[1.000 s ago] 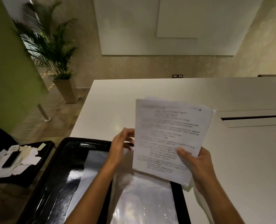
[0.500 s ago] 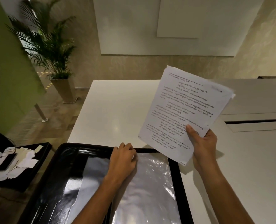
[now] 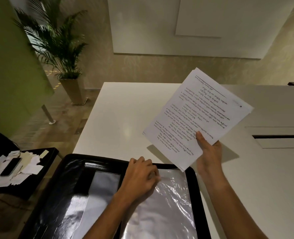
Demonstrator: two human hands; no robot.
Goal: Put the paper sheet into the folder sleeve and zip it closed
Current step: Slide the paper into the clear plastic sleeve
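Note:
A black zip folder (image 3: 70, 171) lies open at the near edge of the white table (image 3: 118, 118). A clear plastic sleeve (image 3: 170, 204) lies in its right half. My left hand (image 3: 141, 176) rests on the sleeve's top edge with its fingers curled, pinching the plastic there. My right hand (image 3: 208, 152) holds a thin stack of printed paper sheets (image 3: 198, 116) by the lower corner, thumb on top. The sheets are tilted and lifted above the table, to the right of the folder's top corner.
A low black side table (image 3: 46, 163) at the left carries paper scraps (image 3: 29, 163) and a dark phone (image 3: 10, 166). A potted palm (image 3: 60, 49) stands beyond it on the floor. The white table has a cable slot (image 3: 278, 137) at the right.
My right hand has carried the sheets up and to the right, away from above the sleeve. My left hand has dropped onto the sleeve's top edge and stayed there.

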